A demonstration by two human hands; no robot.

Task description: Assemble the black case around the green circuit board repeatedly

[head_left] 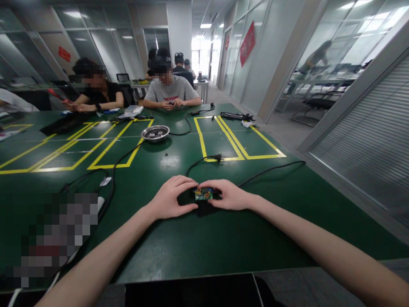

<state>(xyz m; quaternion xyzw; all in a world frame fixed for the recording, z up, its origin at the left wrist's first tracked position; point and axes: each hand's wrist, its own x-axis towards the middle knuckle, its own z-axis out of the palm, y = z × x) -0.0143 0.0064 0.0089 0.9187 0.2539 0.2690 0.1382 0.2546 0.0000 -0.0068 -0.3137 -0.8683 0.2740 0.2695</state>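
Observation:
A small green circuit board (203, 195) with copper coils and a dark part beside it is just above the table in front of me. My right hand (231, 195) grips its right side, thumb below and fingers above. Curved around the left side is my left hand (174, 197), its thumb and fingers apart and its upper fingertips close to the board's corner; whether they touch it I cannot tell. A black cable (271, 172) runs off to the right from behind my right hand. Another cord with a black plug (217, 157) lies just beyond the hands.
On the green table (179, 251), yellow tape (201, 143) marks rectangles. A metal bowl (155, 134) holds small metal parts. A black cord (116, 164) runs along the left, near a blurred-out object (60, 238). A person in a grey shirt (182, 90) sits across the table.

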